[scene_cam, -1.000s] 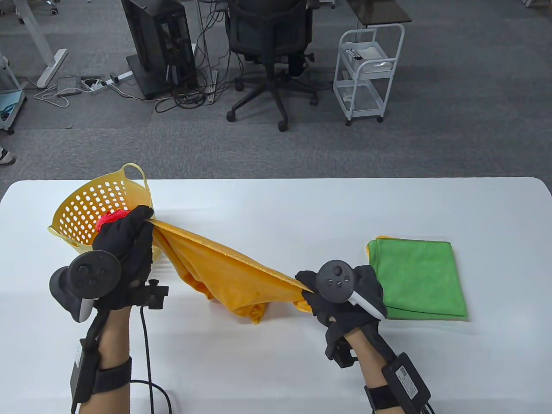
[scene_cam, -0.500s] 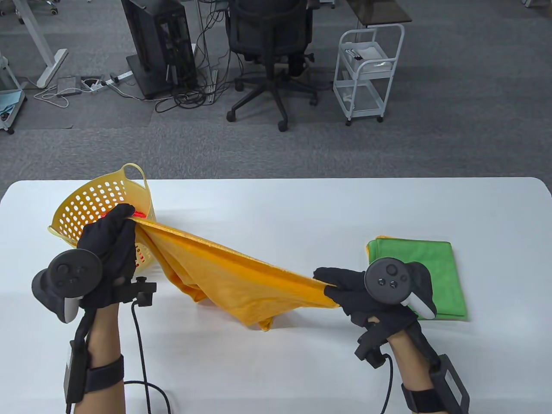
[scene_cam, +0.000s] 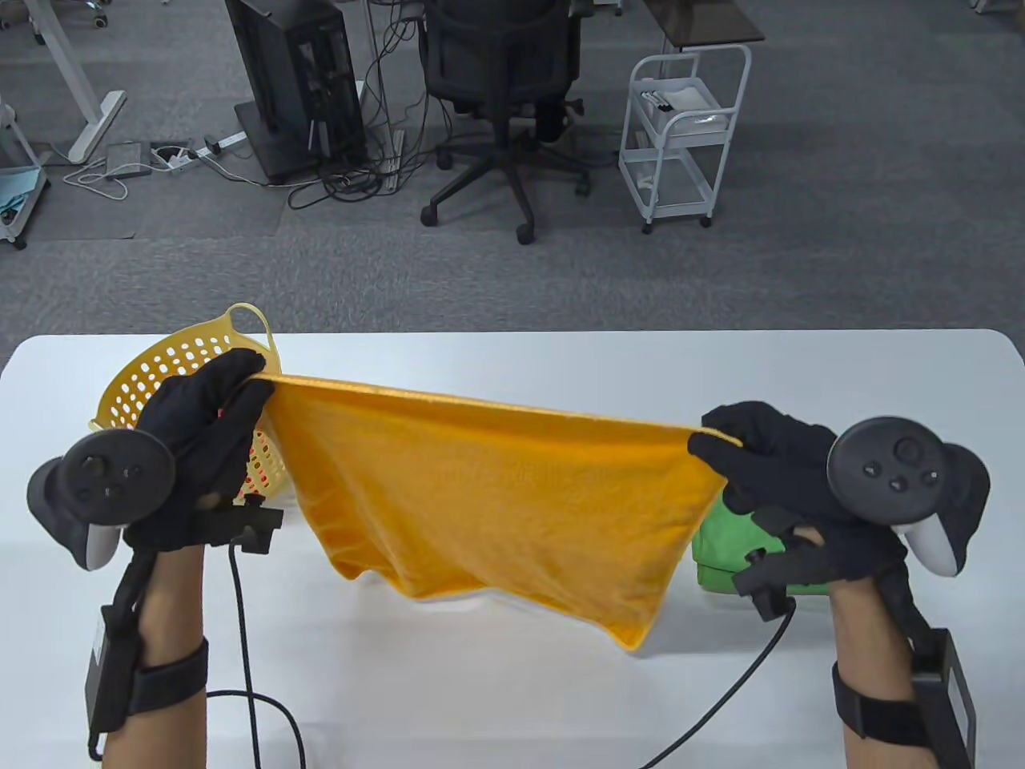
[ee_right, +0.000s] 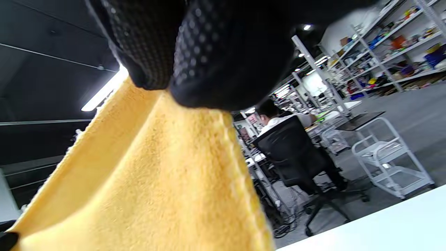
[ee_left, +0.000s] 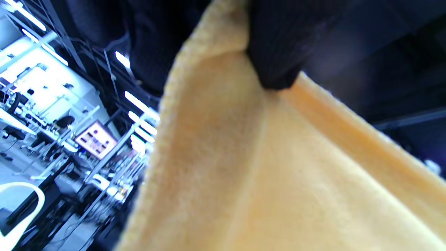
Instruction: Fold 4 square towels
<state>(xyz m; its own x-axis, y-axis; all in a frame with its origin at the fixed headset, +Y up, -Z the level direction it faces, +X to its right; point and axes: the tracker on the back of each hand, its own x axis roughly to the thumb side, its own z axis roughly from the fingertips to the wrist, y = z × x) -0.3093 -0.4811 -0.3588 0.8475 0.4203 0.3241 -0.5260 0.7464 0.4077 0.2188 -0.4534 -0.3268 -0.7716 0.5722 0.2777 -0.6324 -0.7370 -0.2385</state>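
left grip: one top corner of the orange towel (scene_cam: 496, 497) is pinched by the left hand (scene_cam: 200, 448); fingertips (ee_left: 275, 62) are seen closed on the hem in the left wrist view.
right grip: the opposite top corner is pinched by the right hand (scene_cam: 789, 481), fingers (ee_right: 195, 55) clamped over the edge.
towel position: held up off the table (scene_cam: 512, 689), top edge stretched between both hands, lower edge hanging loose with its low corner just above the surface.
why held so: judged as spreading the towel flat by two adjacent corners so it can be laid down square for the first fold.
done stack: a folded green towel (scene_cam: 721, 553) lies on the table under the right hand, mostly covered.
source: yellow basket (scene_cam: 160, 376) sits behind the left hand; something red is glimpsed through its holes, not identifiable.
hidden: lower towel corners partly curled; stack count under the green towel cannot be told.
wrist views: blurred, mostly cloth and glove.
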